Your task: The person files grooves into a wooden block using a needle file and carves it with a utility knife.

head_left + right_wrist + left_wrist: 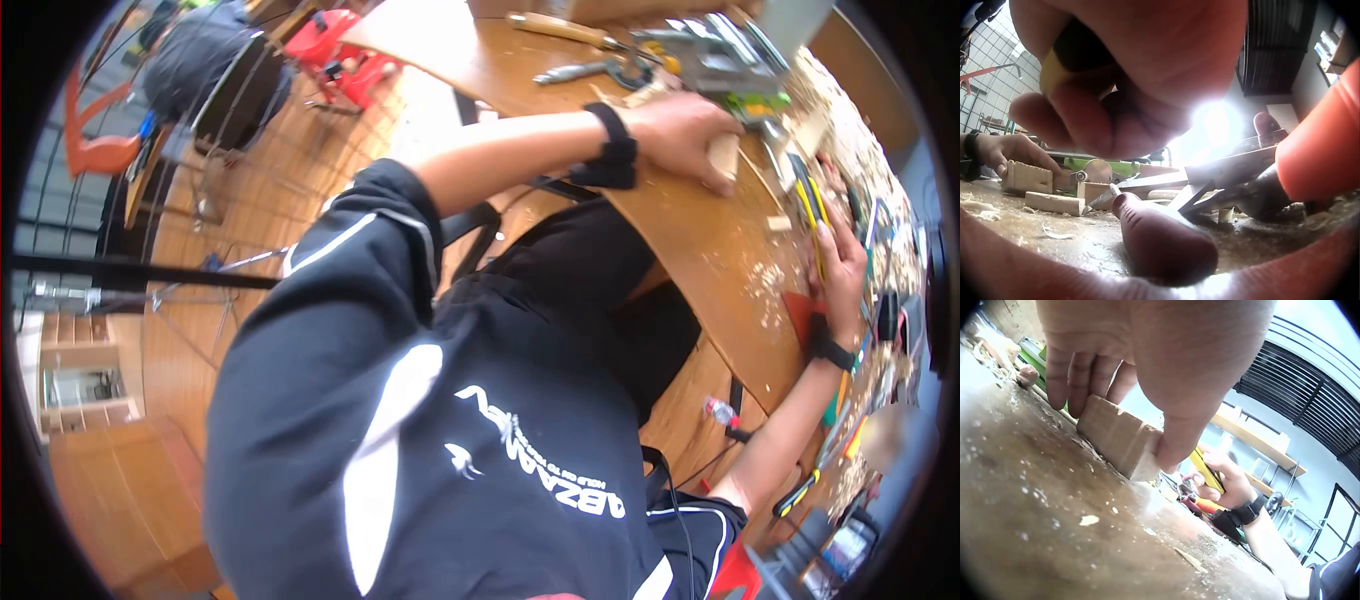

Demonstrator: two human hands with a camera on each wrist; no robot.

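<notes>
My left hand (685, 140) grips a small pale wood block (723, 160) against the tabletop, fingers on one side and thumb on the other. Small notches mark the block's upper edge in the left wrist view, where the block (1116, 437) sits on the brown surface. My right hand (840, 270) holds a yellow-and-black utility knife (810, 195), its fingers curled round the handle. The knife (1207, 472) is apart from the block. Under the right hand, in the right wrist view, lies a tool with a dark red handle (1166, 240).
Wood shavings (768, 285) litter the brown table (690, 235). Another wood piece (1055, 204) lies beside the block. A wooden-handled tool (560, 28) and metal tools (720, 60) lie at one end. An orange handle (1322, 137) rises close to the right hand. A plastic bottle (722, 412) is below the table.
</notes>
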